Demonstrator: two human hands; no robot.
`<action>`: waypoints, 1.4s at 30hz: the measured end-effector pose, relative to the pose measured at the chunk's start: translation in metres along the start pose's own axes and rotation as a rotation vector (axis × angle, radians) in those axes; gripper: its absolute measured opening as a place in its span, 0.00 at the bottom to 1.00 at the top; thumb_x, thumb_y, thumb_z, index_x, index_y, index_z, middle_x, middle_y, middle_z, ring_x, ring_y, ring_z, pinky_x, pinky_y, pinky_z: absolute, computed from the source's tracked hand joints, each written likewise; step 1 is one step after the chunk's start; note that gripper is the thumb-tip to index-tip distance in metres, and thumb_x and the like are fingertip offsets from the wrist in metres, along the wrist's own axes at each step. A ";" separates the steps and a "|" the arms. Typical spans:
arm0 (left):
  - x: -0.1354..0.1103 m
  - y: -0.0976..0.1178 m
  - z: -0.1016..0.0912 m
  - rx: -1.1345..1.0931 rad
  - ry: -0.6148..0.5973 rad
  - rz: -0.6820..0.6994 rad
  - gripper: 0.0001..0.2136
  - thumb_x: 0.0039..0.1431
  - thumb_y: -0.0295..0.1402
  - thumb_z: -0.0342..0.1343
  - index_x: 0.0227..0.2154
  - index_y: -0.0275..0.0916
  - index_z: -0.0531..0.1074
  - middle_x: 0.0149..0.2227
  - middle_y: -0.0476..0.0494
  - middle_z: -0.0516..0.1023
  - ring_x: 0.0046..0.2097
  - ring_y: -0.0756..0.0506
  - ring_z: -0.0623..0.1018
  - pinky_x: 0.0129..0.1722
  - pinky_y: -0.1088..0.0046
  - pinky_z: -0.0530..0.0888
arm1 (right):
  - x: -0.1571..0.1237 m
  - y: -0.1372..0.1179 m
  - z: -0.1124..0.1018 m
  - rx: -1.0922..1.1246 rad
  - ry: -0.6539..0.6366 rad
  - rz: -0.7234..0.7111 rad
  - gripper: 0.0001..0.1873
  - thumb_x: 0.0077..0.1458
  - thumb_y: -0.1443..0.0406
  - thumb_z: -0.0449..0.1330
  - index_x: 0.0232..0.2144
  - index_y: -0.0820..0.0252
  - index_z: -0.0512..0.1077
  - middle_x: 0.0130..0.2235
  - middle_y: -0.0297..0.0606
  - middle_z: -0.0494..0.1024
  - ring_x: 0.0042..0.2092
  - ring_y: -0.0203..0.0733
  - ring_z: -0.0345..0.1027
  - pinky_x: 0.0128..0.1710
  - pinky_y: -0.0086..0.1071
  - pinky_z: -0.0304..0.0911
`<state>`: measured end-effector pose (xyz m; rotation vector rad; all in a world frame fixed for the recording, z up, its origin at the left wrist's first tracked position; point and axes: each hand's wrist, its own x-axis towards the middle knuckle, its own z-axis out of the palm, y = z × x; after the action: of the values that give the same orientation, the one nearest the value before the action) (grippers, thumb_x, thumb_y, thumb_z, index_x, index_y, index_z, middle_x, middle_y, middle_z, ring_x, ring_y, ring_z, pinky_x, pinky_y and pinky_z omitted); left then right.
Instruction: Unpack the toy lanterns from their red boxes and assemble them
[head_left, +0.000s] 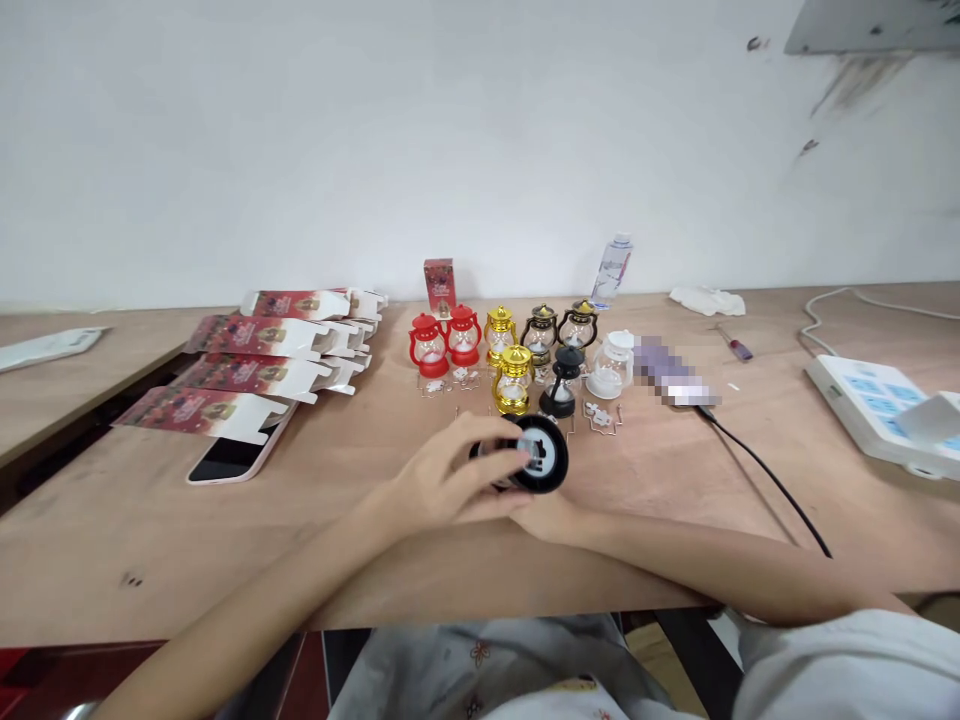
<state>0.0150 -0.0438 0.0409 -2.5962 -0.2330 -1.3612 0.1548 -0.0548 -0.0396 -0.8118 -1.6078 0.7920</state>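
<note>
Both my hands meet at the table's near middle around a small black lantern (541, 455) lying on its side, its round base facing me. My left hand (442, 480) wraps over it from the left with fingers curled on its body. My right hand (551, 515) sits under and behind it, mostly hidden by the left hand and the lantern. Just beyond stand several toy lanterns: two red ones (429, 346), gold ones (513, 380), black ones (559, 382) and a white one (611, 366). Small wire handles (604, 415) lie among them.
Flat red-and-white box blanks (247, 375) are stacked at the left over a phone (229, 460). One upright red box (439, 286) and a plastic bottle (613, 268) stand by the wall. A black cable (765, 475) runs right; a white device (874, 405) lies at the far right.
</note>
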 end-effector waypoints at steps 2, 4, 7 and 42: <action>-0.008 -0.008 0.001 -0.093 0.071 -0.175 0.17 0.58 0.37 0.55 0.48 0.40 0.63 0.45 0.38 0.70 0.45 0.45 0.73 0.41 0.68 0.74 | 0.002 0.000 -0.004 0.013 0.003 0.039 0.23 0.48 0.59 0.62 0.47 0.54 0.65 0.49 0.40 0.74 0.52 0.45 0.68 0.55 0.41 0.63; -0.017 -0.020 0.001 -0.165 0.154 -0.391 0.14 0.62 0.35 0.49 0.49 0.40 0.62 0.45 0.39 0.69 0.42 0.47 0.74 0.41 0.67 0.74 | 0.005 -0.001 -0.007 0.019 0.017 0.096 0.18 0.49 0.60 0.60 0.44 0.56 0.68 0.47 0.41 0.76 0.50 0.45 0.69 0.55 0.43 0.62; -0.029 -0.041 0.001 -0.052 0.008 -0.614 0.09 0.62 0.31 0.48 0.44 0.40 0.67 0.41 0.42 0.73 0.41 0.47 0.73 0.43 0.66 0.71 | 0.009 -0.002 -0.007 0.062 0.024 0.158 0.17 0.48 0.61 0.61 0.42 0.58 0.69 0.46 0.42 0.76 0.50 0.45 0.69 0.55 0.43 0.62; -0.054 -0.063 0.025 0.431 -0.390 -0.562 0.08 0.63 0.29 0.46 0.32 0.37 0.69 0.34 0.42 0.76 0.37 0.44 0.73 0.38 0.66 0.63 | 0.008 0.016 -0.005 0.003 0.091 0.190 0.20 0.45 0.64 0.62 0.43 0.57 0.69 0.46 0.40 0.76 0.49 0.47 0.69 0.52 0.43 0.63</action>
<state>-0.0104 0.0208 -0.0106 -2.4690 -1.2401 -0.7756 0.1603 -0.0388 -0.0480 -0.9954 -1.4637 0.8782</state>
